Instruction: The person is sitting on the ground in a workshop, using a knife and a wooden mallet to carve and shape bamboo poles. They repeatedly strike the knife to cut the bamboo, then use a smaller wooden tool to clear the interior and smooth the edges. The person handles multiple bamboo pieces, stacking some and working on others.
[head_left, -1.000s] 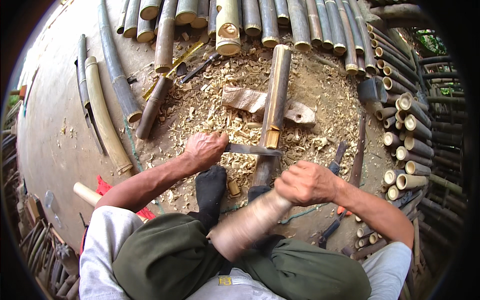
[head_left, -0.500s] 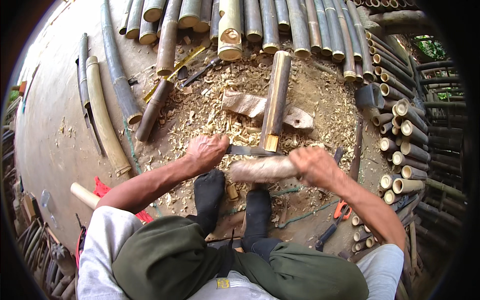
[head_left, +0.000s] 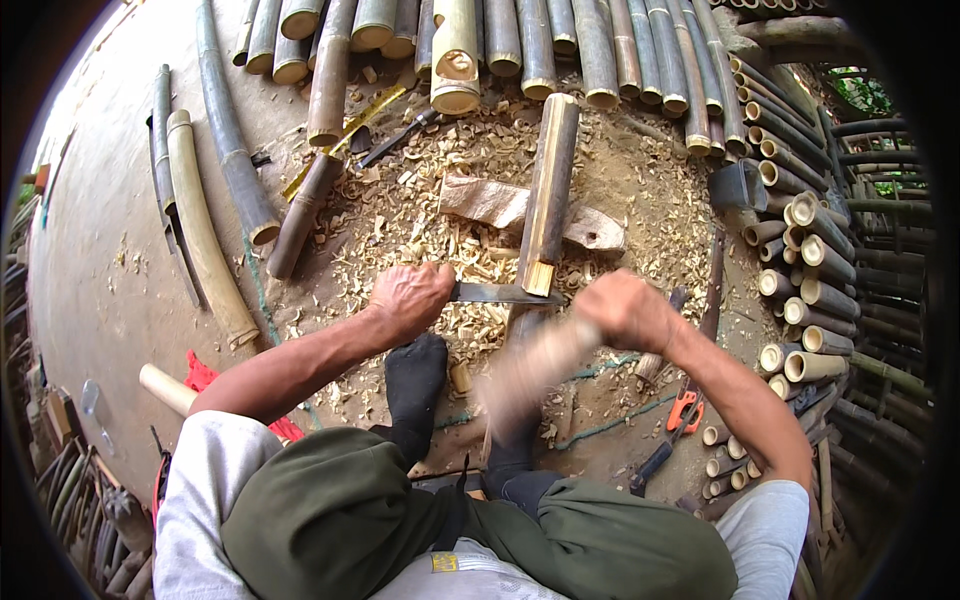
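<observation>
Wrapped round the handle of a long-bladed knife point(head_left: 490, 292) is my left hand point(head_left: 412, 298), closed. The blade lies level across the near, pale cut end of a dark bamboo length point(head_left: 547, 200), which slopes over a rough wooden block point(head_left: 485, 200). My right hand point(head_left: 628, 312), also closed, grips a thick wooden club point(head_left: 535, 372) that is smeared by motion. The club slants down to the left, nearer to me than the blade and apart from it. Curled shavings point(head_left: 465, 245) surround the block.
Bamboo poles point(head_left: 540, 50) line the far side, and cut ends are stacked point(head_left: 815, 300) at the right. A chisel-like tool point(head_left: 398, 138) lies beyond the shavings. An orange-handled saw point(head_left: 683, 412) rests near my right forearm. My socked feet point(head_left: 415, 385) stand close below the blade.
The club has swung from nearly level, just under the blade, to a downward slant toward me. My right hand has risen slightly. The knife stays at the bamboo's end.
</observation>
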